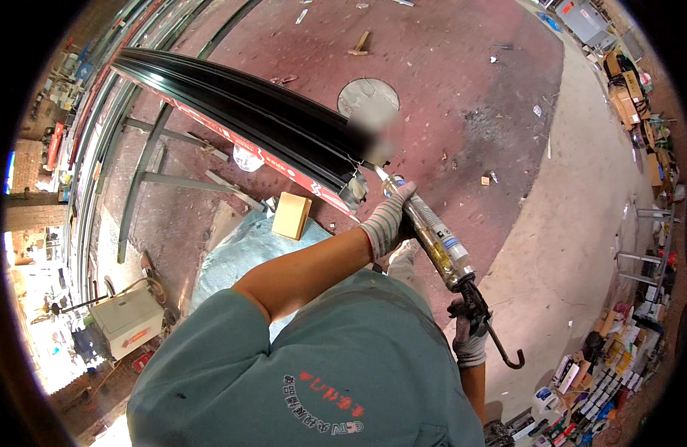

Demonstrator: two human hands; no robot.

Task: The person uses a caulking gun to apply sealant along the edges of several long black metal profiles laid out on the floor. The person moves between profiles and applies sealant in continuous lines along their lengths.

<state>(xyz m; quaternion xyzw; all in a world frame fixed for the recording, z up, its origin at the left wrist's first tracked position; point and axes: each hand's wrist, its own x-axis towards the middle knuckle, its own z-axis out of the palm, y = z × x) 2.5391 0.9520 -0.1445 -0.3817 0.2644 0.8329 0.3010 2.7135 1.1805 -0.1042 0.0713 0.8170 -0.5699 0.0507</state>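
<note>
A caulking gun (439, 240) with a sealant tube in it slants across the space in front of me. My left hand (388, 220), in a striped knit glove, is closed round the front of its barrel. At the back, my right hand (470, 331), also gloved, grips the handle; a hooked rod sticks out behind. The tube's pale nozzle (380, 172) is at the near end of a long black metal profile (246, 112). Whether the tip touches it I cannot tell, as that spot is partly blurred. Red printed film (272, 163) runs along the profile's lower edge.
A metal rack (141, 175) supports the profile at the left. A yellowish box (291, 215) sits on a blue-grey sheet. On the reddish floor lie a hammer (360, 43), a round cover (368, 99) and scraps. Tools and boxes (619, 350) line the right side.
</note>
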